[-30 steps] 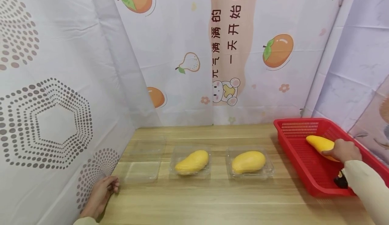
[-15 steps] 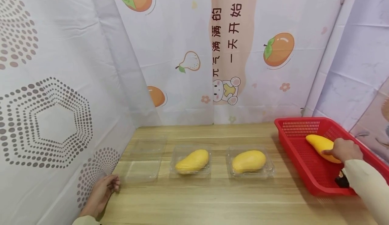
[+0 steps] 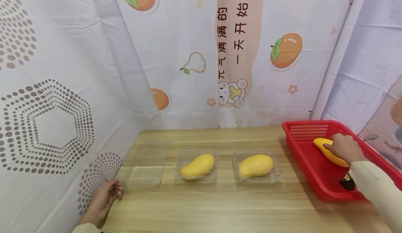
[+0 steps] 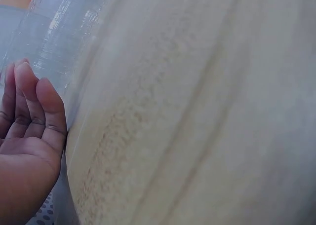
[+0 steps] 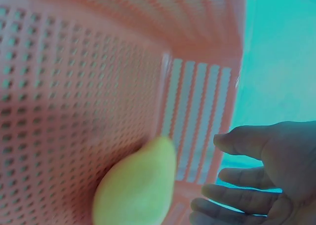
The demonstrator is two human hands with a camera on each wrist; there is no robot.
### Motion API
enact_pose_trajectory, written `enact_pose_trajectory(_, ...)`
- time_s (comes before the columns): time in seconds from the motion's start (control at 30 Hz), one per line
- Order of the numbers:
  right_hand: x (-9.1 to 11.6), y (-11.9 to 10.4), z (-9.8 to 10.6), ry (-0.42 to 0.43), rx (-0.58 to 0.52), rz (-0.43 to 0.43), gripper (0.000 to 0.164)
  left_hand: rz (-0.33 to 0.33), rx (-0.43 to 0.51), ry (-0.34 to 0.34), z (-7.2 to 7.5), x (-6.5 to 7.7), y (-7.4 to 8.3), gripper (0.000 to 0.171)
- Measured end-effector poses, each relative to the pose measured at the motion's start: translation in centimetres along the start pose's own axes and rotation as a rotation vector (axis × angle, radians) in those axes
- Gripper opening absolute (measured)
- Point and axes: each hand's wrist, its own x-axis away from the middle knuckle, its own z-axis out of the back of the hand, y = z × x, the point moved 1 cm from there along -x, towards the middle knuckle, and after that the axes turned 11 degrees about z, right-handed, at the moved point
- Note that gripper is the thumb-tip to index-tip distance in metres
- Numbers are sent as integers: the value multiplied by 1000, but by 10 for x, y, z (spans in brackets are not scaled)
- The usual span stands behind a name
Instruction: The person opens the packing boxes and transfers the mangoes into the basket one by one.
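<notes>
My right hand [image 3: 345,147] is over the red basket [image 3: 304,163], at a yellow mango [image 3: 328,155] lying on the basket floor. In the right wrist view the fingers of that hand [image 5: 256,180] are extended, and a gap separates them from the mango [image 5: 138,190]. At the table's left edge my left hand [image 3: 105,198] rests with loosely bent fingers, holding nothing. It lies close to a clear plastic container [image 3: 146,177] with no fruit in it. The left wrist view shows this hand [image 4: 32,131] beside the clear plastic.
Two more clear containers hold one mango each: a middle mango [image 3: 198,166] and a right mango [image 3: 255,166]. A dark object [image 3: 347,182] sits by the right wrist. Printed curtains [image 3: 176,34] enclose the wooden table [image 3: 201,205] at the back and sides.
My right hand has shifted up and slightly left over the mango in the basket. That mango appears to lie where it was. The left hand has hardly moved.
</notes>
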Motion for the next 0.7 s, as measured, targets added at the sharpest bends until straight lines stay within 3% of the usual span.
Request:
enact_pose_trajectory(0.37,-23,-65,-13,43,-10,152,32,13,10,-8,4,1,-1,29)
enact_pose_trajectory(0.7,-36,-120,-28,72,15,252,31,-59,64,-80,5,3,-3,27)
